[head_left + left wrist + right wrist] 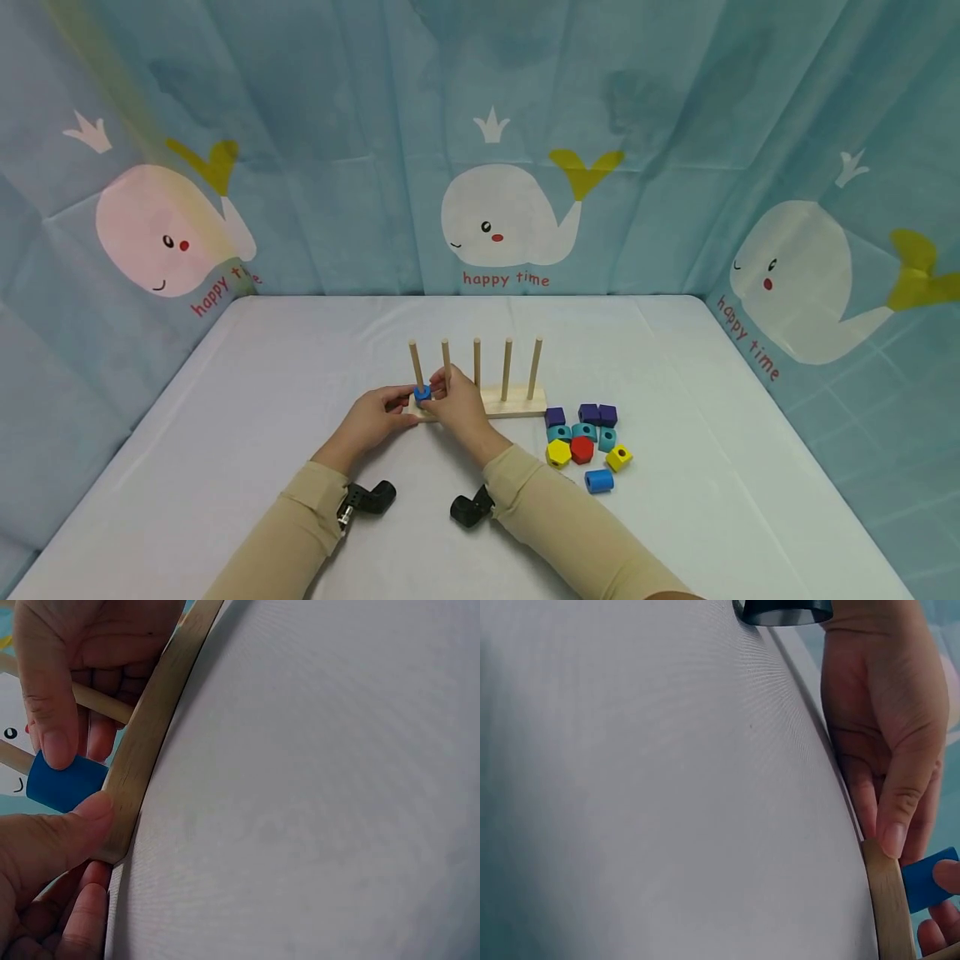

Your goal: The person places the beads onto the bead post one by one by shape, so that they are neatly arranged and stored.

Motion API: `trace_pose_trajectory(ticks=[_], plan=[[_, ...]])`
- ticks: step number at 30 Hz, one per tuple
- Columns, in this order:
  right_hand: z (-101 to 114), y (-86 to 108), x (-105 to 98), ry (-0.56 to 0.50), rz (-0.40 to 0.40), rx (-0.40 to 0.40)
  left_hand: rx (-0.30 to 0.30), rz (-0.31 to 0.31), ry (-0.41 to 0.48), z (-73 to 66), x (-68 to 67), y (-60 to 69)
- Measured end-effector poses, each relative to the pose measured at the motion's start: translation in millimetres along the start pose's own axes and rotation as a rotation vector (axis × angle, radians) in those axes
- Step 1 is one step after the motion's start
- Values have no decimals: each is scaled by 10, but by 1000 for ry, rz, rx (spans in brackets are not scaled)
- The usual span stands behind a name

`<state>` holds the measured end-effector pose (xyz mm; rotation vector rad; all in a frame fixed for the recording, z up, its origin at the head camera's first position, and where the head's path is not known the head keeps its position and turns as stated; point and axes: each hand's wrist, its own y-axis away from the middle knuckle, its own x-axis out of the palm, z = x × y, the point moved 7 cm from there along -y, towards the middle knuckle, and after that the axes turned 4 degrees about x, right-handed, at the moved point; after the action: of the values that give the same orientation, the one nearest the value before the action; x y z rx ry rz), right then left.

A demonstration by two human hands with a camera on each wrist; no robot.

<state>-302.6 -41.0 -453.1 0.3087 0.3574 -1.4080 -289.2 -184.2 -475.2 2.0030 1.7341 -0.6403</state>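
Five upright pegs [507, 371] stand in one row on the wooden base [517, 408], which is the landmark for all places here. On the left end of the base, one blue block [67, 782] sits around the leftmost peg, and its lower face touches the wood. The right hand [461, 410] pinches this block between the thumb and the fingers. The left hand [372, 421] holds the left end of the base, its thumb on the front edge. Just beside the right end of the base, and nearer to the person, lie three purple blocks [589, 413], three teal blocks [584, 432], a yellow hexagonal block [558, 453], a red hexagonal block [582, 450], a yellow cube [618, 457] and a blue cylinder [599, 481]. Behind the base, well apart, hangs a curtain [337, 208] printed with whales.
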Motion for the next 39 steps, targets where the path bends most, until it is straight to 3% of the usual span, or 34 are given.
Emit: trace_pose_trajectory(ticks=[13, 22, 29, 35, 39], plan=[[67, 36, -38, -2, 84, 30, -5, 9, -9, 28, 1, 0], [202, 182, -202, 74, 137, -48, -20, 10, -29, 20, -5, 0], [363, 373, -404, -47, 223, -138, -16, 3, -31, 7, -22, -18], [413, 504, -694, -1, 235, -190, -7, 2, -39, -17, -31, -15], [334, 549, -970, 27, 225, -192, 8, 4, -44, -20, -22, -12]])
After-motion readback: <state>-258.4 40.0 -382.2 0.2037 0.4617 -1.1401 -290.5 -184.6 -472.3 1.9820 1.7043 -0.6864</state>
